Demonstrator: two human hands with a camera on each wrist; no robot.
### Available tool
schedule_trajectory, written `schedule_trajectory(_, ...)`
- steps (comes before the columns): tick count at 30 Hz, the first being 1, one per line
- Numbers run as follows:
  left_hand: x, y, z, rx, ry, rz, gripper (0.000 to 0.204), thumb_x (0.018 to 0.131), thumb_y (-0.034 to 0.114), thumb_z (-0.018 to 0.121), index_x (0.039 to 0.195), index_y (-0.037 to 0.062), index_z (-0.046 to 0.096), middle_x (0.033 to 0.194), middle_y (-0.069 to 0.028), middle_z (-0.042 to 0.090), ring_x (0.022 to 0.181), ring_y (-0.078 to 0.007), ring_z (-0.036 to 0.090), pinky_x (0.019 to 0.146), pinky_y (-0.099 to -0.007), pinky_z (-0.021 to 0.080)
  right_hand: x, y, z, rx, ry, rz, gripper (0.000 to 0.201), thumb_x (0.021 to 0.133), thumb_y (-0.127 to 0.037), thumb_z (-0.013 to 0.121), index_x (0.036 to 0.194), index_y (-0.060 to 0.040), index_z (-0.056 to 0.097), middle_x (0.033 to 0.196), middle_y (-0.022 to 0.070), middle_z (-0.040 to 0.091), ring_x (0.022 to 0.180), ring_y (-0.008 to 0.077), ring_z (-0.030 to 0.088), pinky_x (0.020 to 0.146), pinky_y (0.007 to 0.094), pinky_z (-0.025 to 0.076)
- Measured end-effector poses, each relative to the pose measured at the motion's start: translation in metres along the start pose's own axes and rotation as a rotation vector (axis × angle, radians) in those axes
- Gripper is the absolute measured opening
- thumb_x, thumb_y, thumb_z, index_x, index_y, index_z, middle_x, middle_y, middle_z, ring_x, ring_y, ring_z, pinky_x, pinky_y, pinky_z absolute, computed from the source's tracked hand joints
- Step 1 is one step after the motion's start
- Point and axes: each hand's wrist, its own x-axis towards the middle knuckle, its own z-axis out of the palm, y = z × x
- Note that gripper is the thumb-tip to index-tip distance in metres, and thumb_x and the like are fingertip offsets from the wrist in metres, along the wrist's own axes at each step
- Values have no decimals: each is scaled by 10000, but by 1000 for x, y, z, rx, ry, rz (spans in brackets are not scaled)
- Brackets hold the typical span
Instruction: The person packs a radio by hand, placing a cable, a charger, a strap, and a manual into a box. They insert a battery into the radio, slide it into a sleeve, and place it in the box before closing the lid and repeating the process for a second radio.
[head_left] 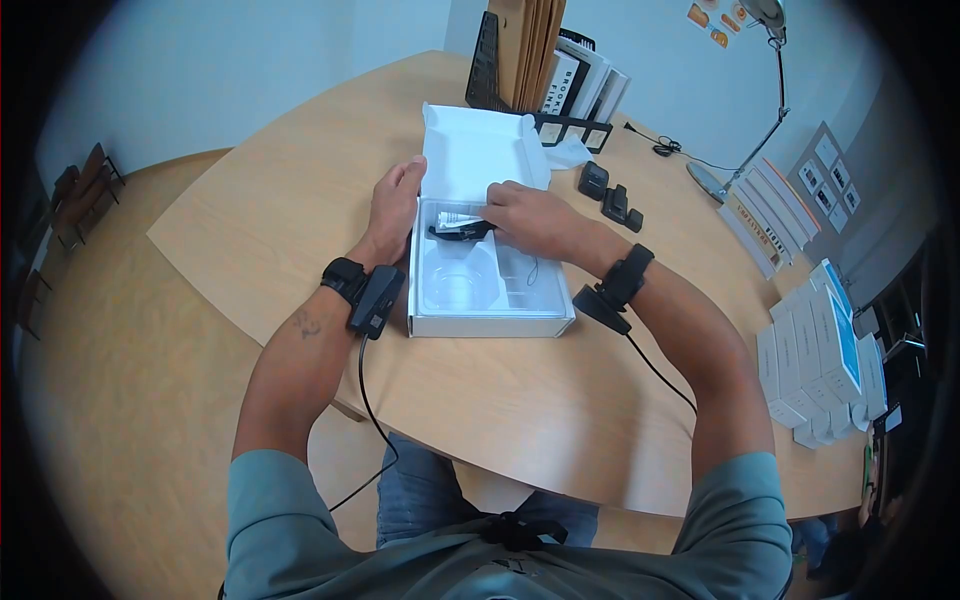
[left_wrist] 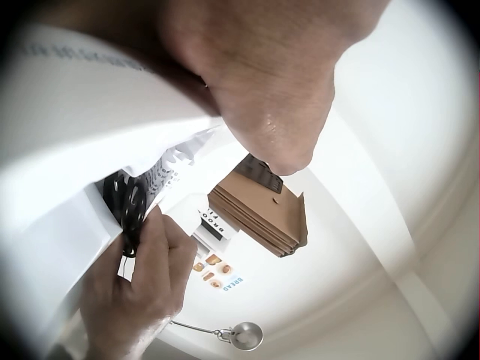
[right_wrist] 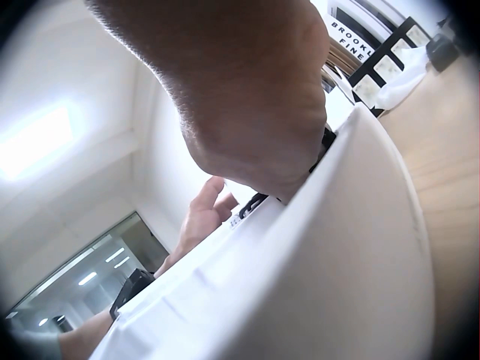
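Observation:
A white box (head_left: 490,326) stands on the table with its lid (head_left: 480,150) raised at the back. My left hand (head_left: 393,208) rests along the box's left side, its thumb up near the lid hinge. Over the rear of the white inner tray (head_left: 460,280), my right hand (head_left: 535,220) has its fingers curled at a coiled black cable (left_wrist: 133,206) and pinches it. Beside the cable lies a white printed paper (left_wrist: 166,171), partly hidden by the fingers. The tray's front left hollow is round. Its right part has narrow compartments.
Small black devices (head_left: 605,192) lie right of the box. Behind it stands a black organizer (head_left: 575,132) with folders and books. A desk lamp (head_left: 775,90), stacked books (head_left: 770,220) and several white boxes (head_left: 815,350) line the right side. Cords hang from both wrist cameras.

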Motion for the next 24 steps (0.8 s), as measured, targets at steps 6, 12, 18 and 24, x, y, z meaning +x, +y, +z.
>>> schedule_trajectory(6, -4, 9, 3, 65, 38, 29, 409, 1029, 401, 545, 1037, 1, 628, 882, -16, 578, 823, -113, 519, 763, -274, 442, -5, -4, -12, 40, -38, 71, 381, 877, -151, 694, 1245, -69, 639, 1145, 111, 631, 1176, 266, 550, 963, 381, 513)
schedule_trajectory(12, -3, 34, -4, 740, 374, 755, 344, 944, 236, 653, 1185, -9, 646, 925, -114, 679, 961, -231, 623, 854, -361, 497, -24, -1, -28, 102, 23, 93, 384, 857, -194, 726, 1205, -47, 657, 1116, 128, 639, 1106, 304, 593, 932, 407, 510)
schedule_trajectory(18, -42, 85, 24, 1182, -409, 679, 281, 847, 219, 751, 1070, 51, 723, 935, -107, 694, 991, -290, 612, 873, -411, 507, -34, -8, -44, 71, -177, 236, 315, 837, -270, 744, 1042, -34, 708, 1052, 154, 660, 995, 326, 651, 853, 426, 522)
schedule_trajectory(24, -44, 69, 38, 1663, -648, 648, 180, 842, 214, 736, 964, 83, 748, 937, -101, 709, 968, -284, 630, 857, -410, 516, -23, -14, -27, -71, -326, 307, 196, 834, -188, 682, 941, -35, 741, 884, 165, 690, 856, 353, 690, 748, 446, 547)
